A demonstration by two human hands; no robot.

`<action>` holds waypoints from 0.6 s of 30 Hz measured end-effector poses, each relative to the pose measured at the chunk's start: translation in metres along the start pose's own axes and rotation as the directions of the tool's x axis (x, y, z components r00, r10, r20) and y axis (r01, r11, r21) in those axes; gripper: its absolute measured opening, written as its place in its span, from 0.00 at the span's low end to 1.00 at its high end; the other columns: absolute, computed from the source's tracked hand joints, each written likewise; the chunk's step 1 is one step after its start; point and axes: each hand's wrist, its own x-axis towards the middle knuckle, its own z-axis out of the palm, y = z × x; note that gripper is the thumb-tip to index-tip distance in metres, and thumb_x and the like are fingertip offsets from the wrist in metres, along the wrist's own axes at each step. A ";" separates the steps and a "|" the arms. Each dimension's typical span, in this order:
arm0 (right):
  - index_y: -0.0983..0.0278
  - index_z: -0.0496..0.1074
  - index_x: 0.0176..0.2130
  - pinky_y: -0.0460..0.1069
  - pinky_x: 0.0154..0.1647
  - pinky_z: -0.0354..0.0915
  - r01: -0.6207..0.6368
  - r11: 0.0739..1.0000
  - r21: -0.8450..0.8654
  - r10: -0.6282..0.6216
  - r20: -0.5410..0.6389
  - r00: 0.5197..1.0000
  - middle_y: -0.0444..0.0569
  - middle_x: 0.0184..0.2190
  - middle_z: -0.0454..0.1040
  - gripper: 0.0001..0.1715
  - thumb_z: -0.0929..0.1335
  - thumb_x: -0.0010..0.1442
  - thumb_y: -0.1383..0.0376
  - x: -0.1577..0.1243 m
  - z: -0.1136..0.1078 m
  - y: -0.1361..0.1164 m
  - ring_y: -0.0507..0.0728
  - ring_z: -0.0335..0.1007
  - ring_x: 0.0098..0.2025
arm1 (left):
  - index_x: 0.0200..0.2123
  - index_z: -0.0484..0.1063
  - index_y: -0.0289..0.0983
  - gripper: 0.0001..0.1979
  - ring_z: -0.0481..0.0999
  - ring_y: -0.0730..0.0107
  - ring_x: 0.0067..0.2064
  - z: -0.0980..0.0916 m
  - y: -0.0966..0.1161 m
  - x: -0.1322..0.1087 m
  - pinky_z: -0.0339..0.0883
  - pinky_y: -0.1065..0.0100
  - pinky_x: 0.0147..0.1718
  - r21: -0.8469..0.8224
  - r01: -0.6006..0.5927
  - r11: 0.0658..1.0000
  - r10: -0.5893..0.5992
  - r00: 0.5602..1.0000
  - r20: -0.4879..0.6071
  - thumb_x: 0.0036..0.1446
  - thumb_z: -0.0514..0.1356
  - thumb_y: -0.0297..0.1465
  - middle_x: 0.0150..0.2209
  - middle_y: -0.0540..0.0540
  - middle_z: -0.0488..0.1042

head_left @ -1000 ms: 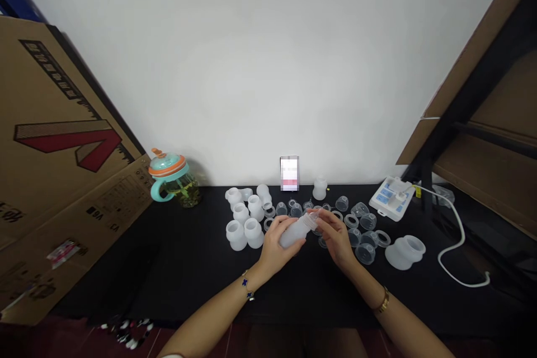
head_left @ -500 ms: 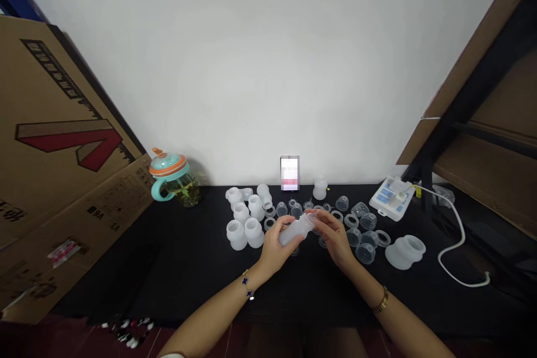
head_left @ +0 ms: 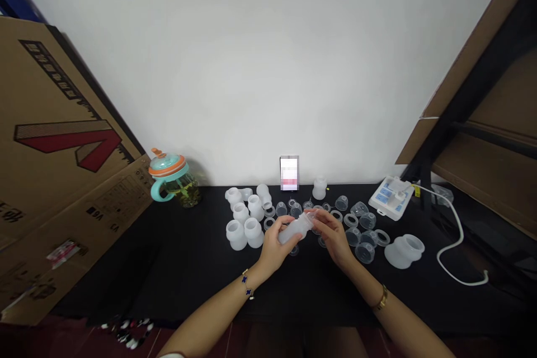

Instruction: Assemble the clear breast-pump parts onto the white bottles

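My left hand (head_left: pixel 272 245) is wrapped around a frosted white baby bottle (head_left: pixel 292 231), tilted with its neck up and to the right. At that neck, the fingers of my right hand (head_left: pixel 335 236) pinch a clear collar piece (head_left: pixel 310 217); the fingers partly cover it, so its exact shape is hard to make out. Left of the hands stand several open frosted bottles (head_left: pixel 253 232). Clear dome caps (head_left: pixel 364 253) and translucent rings (head_left: pixel 382 238) lie scattered behind and to the right of my hands.
A wide frosted bottle (head_left: pixel 404 251) lies tilted at the right. Behind it are a white power strip (head_left: pixel 392 198) and its cable (head_left: pixel 461 235). A phone (head_left: pixel 289 173) leans against the wall. On the left stand a teal-handled jug (head_left: pixel 180 182) and a large cardboard box (head_left: pixel 62 151).
Both hands keep almost the same place and grip on the bottle and its collar. Only a very slight shift of the whole view shows.
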 end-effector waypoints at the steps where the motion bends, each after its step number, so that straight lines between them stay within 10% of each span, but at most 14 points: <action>1: 0.57 0.81 0.41 0.55 0.48 0.70 -0.002 1.000 -0.001 0.002 0.004 1.000 0.49 0.48 0.80 0.16 0.78 0.53 0.54 0.000 0.000 0.000 0.65 0.74 0.50 | 0.49 0.71 0.40 0.18 0.77 0.65 0.38 0.000 0.000 0.000 0.72 0.64 0.41 -0.003 0.001 1.000 -0.001 1.000 -0.003 0.58 0.66 0.38 0.45 0.46 0.77; 18: 0.58 0.79 0.41 0.53 0.43 0.72 -0.002 1.000 -0.025 0.002 -0.024 1.000 0.49 0.48 0.80 0.17 0.78 0.53 0.54 0.002 -0.006 0.006 0.65 0.74 0.51 | 0.49 0.71 0.41 0.24 0.77 0.63 0.41 0.000 -0.004 0.001 0.72 0.63 0.41 0.109 -0.063 0.992 0.065 0.998 -0.021 0.50 0.72 0.37 0.51 0.44 0.74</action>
